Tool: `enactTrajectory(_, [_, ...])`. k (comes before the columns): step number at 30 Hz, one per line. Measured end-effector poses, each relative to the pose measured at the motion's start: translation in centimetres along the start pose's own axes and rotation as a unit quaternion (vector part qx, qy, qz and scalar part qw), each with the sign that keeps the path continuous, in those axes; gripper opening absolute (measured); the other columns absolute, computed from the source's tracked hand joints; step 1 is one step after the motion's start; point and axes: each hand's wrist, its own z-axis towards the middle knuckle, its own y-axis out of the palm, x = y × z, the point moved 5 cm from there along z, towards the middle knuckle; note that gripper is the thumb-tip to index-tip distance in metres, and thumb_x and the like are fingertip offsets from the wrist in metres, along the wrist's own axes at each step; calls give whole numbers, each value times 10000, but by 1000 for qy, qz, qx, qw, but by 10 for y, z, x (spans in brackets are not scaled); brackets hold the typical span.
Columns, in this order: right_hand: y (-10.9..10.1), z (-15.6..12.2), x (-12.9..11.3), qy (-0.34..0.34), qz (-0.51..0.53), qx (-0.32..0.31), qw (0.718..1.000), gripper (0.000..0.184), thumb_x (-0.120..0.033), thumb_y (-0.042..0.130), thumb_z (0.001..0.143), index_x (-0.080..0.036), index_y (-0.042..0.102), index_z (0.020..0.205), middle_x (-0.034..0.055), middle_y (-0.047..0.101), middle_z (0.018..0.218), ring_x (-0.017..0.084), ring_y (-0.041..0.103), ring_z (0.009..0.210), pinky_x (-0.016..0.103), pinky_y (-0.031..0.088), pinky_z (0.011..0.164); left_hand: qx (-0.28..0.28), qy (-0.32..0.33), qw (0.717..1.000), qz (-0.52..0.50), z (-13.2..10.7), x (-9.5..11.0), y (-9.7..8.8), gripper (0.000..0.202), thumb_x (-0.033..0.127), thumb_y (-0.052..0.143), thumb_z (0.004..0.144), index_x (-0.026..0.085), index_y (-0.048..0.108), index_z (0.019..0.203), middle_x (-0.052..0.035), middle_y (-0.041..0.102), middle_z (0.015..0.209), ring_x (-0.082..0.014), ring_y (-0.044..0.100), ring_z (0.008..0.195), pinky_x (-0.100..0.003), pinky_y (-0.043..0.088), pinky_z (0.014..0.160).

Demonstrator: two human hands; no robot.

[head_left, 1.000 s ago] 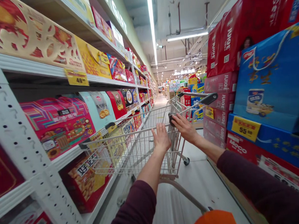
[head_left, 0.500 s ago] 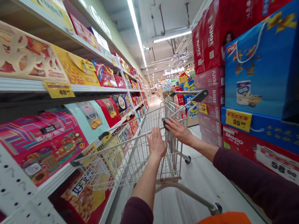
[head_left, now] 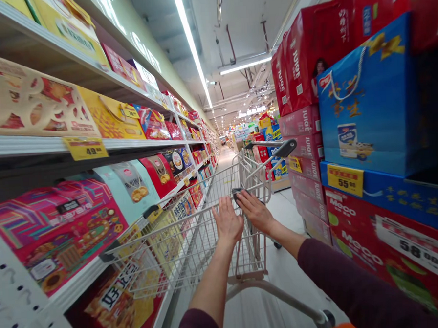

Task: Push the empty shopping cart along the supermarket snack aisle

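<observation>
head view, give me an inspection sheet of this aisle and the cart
surface: pale, smooth shop floor
job's things: wire cart, nothing seen inside its basket; a second cart just ahead of it
clutter: nothing seen on the floor
hands: left hand open, flat against the cart's handle; right hand open, laid over its grey end
cables: nothing seen
surroundings: shelves of boxed snacks on the left; stacked red boxes and a blue box on the right; strip lights overhead

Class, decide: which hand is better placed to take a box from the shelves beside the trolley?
Probably the left hand: it lies open on the trolley rim, nearer the shelves; the right hand sits farther over.
</observation>
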Motion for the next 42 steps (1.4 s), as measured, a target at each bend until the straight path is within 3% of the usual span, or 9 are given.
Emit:
enactTrajectory(6, [-12, 33, 26, 43, 24, 46, 998, 411, -74, 429, 925, -134, 574, 1305, 165, 535, 1397, 259, 366, 1403, 495, 401, 1107, 10, -14, 1000, -7, 0, -3, 6, 725, 153, 472, 748, 24, 334, 1447, -187, 340, 1542, -274, 267, 1455, -540, 200, 1184])
enactTrajectory(9, [-11, 35, 32, 50, 16, 49, 997, 413, -74, 423, 928, -131, 571, 1309, 165, 536, 1395, 262, 366, 1403, 501, 404, 1103, 17, -23, 999, -14, -1, -3, 7, 731, 167, 490, 746, 6, 335, 1442, -201, 338, 1539, -291, 263, 1455, -546, 203, 1183])
enactTrajectory(16, [3, -18, -13, -18, 15, 74, 997, 367, -62, 425, 913, -121, 642, 1203, 130, 659, 1254, 255, 514, 1297, 425, 536, 984, 33, -7, 999, -37, -3, -6, 11, 710, 179, 484, 753, 35, 366, 1438, -170, 370, 1529, -280, 282, 1449, -537, 195, 1193])
enactTrajectory(19, [1, -22, -21, -18, 23, 92, 995, 339, -80, 428, 922, -128, 663, 1162, 115, 685, 1213, 252, 535, 1277, 409, 554, 960, 44, 5, 998, -39, -4, -9, 13, 710, 179, 484, 751, 44, 368, 1438, -167, 382, 1524, -279, 295, 1444, -538, 204, 1192])
enactTrajectory(25, [-19, 26, 21, 36, 38, 127, 990, 391, -46, 390, 919, -118, 629, 1220, 158, 630, 1291, 247, 335, 1417, 465, 459, 1071, 54, 12, 998, -28, -4, -11, 17, 739, 193, 513, 733, 48, 358, 1441, -177, 388, 1520, -293, 304, 1438, -551, 219, 1183])
enactTrajectory(29, [-26, 45, 46, 66, 19, 142, 988, 401, -53, 383, 924, -136, 621, 1235, 156, 605, 1325, 243, 291, 1436, 506, 407, 1103, 58, 11, 998, -34, -4, -9, 16, 743, 181, 515, 720, 43, 366, 1435, -179, 395, 1516, -295, 317, 1431, -558, 238, 1172])
enactTrajectory(32, [-21, 32, 38, 37, 10, 110, 993, 397, -46, 375, 928, -137, 632, 1217, 143, 617, 1314, 233, 307, 1428, 483, 417, 1098, 49, 13, 998, -44, -3, -6, 13, 750, 181, 517, 717, 41, 362, 1438, -181, 384, 1521, -296, 309, 1435, -563, 227, 1173])
enactTrajectory(38, [-2, -18, 1, -5, 40, 40, 998, 390, -53, 389, 929, -131, 625, 1229, 141, 621, 1309, 228, 385, 1392, 447, 450, 1072, 27, 26, 998, -48, -4, -2, 7, 771, 194, 538, 712, 52, 348, 1446, -175, 370, 1530, -296, 290, 1444, -571, 209, 1176])
enactTrajectory(42, [-3, -23, -2, -28, 82, 19, 996, 373, -61, 387, 937, -133, 644, 1198, 144, 638, 1284, 227, 418, 1373, 458, 453, 1067, -3, 27, 998, -51, -5, -2, 4, 781, 216, 538, 736, 51, 306, 1464, -172, 325, 1554, -281, 249, 1461, -557, 165, 1192])
